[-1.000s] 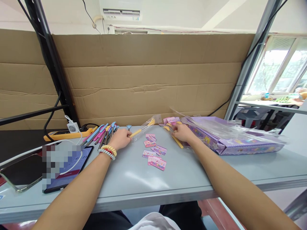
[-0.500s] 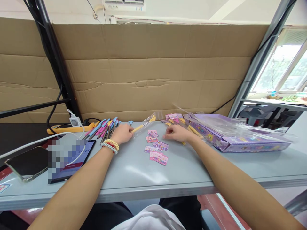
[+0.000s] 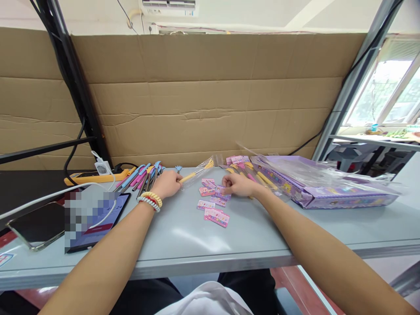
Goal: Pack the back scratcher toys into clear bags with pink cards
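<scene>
My left hand (image 3: 169, 183) is closed around the end of a yellow back scratcher (image 3: 187, 177) in a clear plastic sleeve (image 3: 200, 171). The sleeve points away to the right, above the table. My right hand (image 3: 239, 184) pinches a small purple printed card (image 3: 222, 193) by its right edge. Several pink and purple cards (image 3: 218, 217) lie scattered between and below my hands. Behind my left hand is a pile of loose pink, blue and yellow back scratchers (image 3: 139, 175). Sleeved yellow and pink back scratchers (image 3: 266, 180) lie beyond my right hand, partly hidden by it.
A purple box (image 3: 344, 197) with clear plastic bags (image 3: 315, 173) on top stands at right. On the left are a tablet (image 3: 114, 215), a phone (image 3: 37, 225), a white cable (image 3: 49, 195) and a yellow power strip (image 3: 88, 176). A cardboard sheet (image 3: 210, 100) closes off the back.
My right hand has moved slightly left and taken hold of a purple card, which has shifted apart from the one beneath it. My left hand stays on the sleeved back scratcher.
</scene>
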`<state>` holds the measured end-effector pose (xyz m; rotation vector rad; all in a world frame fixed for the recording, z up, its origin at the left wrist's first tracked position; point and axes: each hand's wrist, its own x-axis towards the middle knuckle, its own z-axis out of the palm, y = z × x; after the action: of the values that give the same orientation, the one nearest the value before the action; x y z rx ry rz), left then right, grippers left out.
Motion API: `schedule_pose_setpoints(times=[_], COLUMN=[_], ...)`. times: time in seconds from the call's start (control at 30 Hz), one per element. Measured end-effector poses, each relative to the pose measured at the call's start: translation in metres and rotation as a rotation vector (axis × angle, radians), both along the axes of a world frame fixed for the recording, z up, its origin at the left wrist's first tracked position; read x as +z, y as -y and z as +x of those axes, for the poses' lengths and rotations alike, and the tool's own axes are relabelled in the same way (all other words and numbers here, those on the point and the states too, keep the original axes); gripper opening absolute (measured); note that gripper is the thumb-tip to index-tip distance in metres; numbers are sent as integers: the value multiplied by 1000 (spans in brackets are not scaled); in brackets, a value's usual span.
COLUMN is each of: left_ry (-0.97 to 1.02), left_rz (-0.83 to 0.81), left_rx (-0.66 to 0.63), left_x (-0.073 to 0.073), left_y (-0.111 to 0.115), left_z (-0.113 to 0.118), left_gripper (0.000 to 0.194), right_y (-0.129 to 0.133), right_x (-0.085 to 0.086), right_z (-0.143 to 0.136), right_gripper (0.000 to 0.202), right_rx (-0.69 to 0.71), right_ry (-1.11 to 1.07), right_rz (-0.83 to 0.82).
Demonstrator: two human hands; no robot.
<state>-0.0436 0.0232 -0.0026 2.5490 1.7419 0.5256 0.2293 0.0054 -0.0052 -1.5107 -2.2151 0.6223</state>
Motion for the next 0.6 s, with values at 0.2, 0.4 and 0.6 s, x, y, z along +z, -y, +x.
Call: schedule_pose_setpoints(times=[0.2,0.4,0.6], left_ry=[39,58,76], left_rz=[-16,1,-53], left_rx=[-43,-119,-255], left_x=[5,6,5], left_y=[4,6,8], left_z=[2,4,5], left_gripper=[22,22,27], right_y=[-6,-6,-7], right_x=[-2,2,-1], right_z=[8,12,9], right_gripper=[24,1,11], right_rx=[-309,-501,-541], right_ry=[-363,-384,33], right_rz=[293,421,593])
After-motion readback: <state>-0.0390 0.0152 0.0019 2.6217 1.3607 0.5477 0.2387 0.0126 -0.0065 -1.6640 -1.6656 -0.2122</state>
